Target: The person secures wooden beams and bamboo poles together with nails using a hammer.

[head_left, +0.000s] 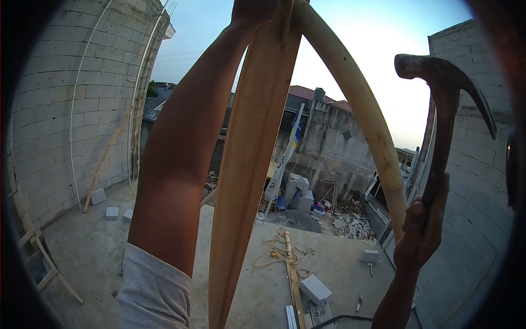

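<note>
A claw hammer (445,104) stands upright at the right, its head up and claw curving to the right. My right hand (421,233) is closed round its handle. My left arm reaches up past a wide wooden board (252,159); my left hand (253,10) is at the top edge, partly cut off, against the upper part of the board, and its fingers are hidden. A round pale pole (359,88) slants from the board's top down to the right, passing behind my right hand.
Block walls rise at left (49,109) and right (471,181). On the concrete floor (235,263) lie a plank with rope (290,257), a white block (315,289) and a trowel. Rubble (350,222) is piled beyond. A wooden frame leans at lower left.
</note>
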Motion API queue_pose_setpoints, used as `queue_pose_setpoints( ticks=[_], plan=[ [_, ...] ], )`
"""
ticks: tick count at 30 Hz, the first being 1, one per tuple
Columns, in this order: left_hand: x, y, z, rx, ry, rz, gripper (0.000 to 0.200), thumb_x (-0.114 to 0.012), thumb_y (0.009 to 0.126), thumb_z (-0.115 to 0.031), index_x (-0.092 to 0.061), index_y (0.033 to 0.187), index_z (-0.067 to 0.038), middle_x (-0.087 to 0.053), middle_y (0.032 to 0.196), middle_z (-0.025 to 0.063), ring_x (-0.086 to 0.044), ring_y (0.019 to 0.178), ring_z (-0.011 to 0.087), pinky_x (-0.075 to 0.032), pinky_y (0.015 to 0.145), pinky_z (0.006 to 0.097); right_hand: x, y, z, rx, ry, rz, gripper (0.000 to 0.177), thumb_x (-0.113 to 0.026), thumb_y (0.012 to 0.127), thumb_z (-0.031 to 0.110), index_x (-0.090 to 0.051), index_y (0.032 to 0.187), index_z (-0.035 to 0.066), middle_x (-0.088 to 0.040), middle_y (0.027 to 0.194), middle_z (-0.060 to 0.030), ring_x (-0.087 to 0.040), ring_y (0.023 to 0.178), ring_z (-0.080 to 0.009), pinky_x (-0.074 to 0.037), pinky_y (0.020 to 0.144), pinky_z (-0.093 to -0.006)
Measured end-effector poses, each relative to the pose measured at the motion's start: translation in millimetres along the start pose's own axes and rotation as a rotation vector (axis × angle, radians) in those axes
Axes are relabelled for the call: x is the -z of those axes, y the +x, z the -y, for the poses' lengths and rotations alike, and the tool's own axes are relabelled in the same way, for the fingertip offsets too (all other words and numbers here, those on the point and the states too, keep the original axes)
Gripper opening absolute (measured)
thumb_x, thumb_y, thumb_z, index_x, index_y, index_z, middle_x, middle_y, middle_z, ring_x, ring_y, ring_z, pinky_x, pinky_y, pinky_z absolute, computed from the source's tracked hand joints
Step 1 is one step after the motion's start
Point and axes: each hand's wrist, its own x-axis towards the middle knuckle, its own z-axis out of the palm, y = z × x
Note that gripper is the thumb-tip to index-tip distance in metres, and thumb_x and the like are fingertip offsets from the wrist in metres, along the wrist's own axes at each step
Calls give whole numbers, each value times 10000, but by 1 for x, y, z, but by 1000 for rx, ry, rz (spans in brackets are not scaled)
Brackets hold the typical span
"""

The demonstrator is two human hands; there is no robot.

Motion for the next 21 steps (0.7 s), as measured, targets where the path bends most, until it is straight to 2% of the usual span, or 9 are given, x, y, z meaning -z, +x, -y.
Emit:
queue_pose_setpoints(
  ticks=[2, 5, 6, 8, 9, 12, 15, 17, 21],
  plan=[
    [1, 4, 3, 36, -31, 88, 243, -543, 918, -203, -669, 1009, -16, -699, 856, 157, -681, 798, 260, -513, 735, 363, -6, 21, 6, 70, -18, -42, 520, -465, 1006, 203, -331, 1454, -25, -637, 1201, -175, -646, 894, -143, -490, 714, -296],
    [0, 6, 2, -54, 99, 87, 243, -537, 918, -211, -663, 994, -17, -690, 856, 174, -678, 809, 304, -511, 741, 387, -13, 38, 15, 158, 33, -34, 500, -474, 999, 189, -355, 1454, 17, -491, 1407, -170, -561, 1218, -207, -483, 927, -342],
    [-1, 6, 3, -53, 98, 89, 243, -537, 918, -211, -663, 994, -17, -690, 856, 174, -678, 809, 304, -511, 741, 387, -15, 40, 15, 156, 32, -33, 500, -474, 999, 189, -355, 1454, 17, -491, 1407, -170, -561, 1218, -207, -483, 927, -342],
    [-4, 7, 6, -135, 122, 48, 246, -534, 917, -224, -659, 971, -19, -684, 854, 182, -671, 818, 338, -508, 746, 407, -19, 44, 12, 280, -158, -51, 495, -472, 1014, 295, -372, 1477, 151, -546, 1380, -69, -472, 590, -16, -390, 515, -204],
    [-1, 7, 3, -137, 121, 49, 246, -534, 917, -224, -659, 971, -19, -684, 854, 182, -671, 818, 338, -508, 746, 407, -22, 47, 13, 280, -157, -53, 495, -472, 1014, 295, -372, 1477, 151, -546, 1380, -69, -472, 590, -16, -390, 515, -204],
    [6, 5, -6, -106, 74, 112, 236, -539, 922, -214, -655, 974, -16, -685, 852, 183, -681, 811, 318, -514, 731, 390, -29, 50, 16, 258, -168, -15, 496, -473, 1013, 282, -370, 1476, 137, -497, 1430, -76, -494, 638, -4, -422, 556, -205],
    [11, -6, -24, -227, -61, -112, 165, -559, 926, -142, -643, 975, -9, -685, 839, 184, -692, 789, 278, -523, 701, 360, -35, 44, 15, 223, -39, -13, 494, -466, 1012, 257, -363, 1475, 118, -473, 1447, -80, -622, 888, -64, -503, 725, -240],
    [17, -18, -41, -325, -91, -48, 153, -567, 923, -130, -643, 977, -9, -685, 835, 180, -690, 788, 282, -524, 702, 363, -39, 37, 11, 262, 12, -37, 490, -450, 1013, 236, -355, 1472, 95, -453, 1458, -90, -565, 1205, -177, -491, 937, -319],
    [13, -20, -43, -500, 50, 154, 147, -601, 913, -136, -661, 955, -9, -685, 842, 176, -682, 816, 308, -528, 708, 391, -40, 23, 6, 106, 123, 44, 492, -443, 1012, 239, -351, 1469, 82, -433, 1468, -105, -413, 1354, -251, -415, 1057, -379]
  ],
)
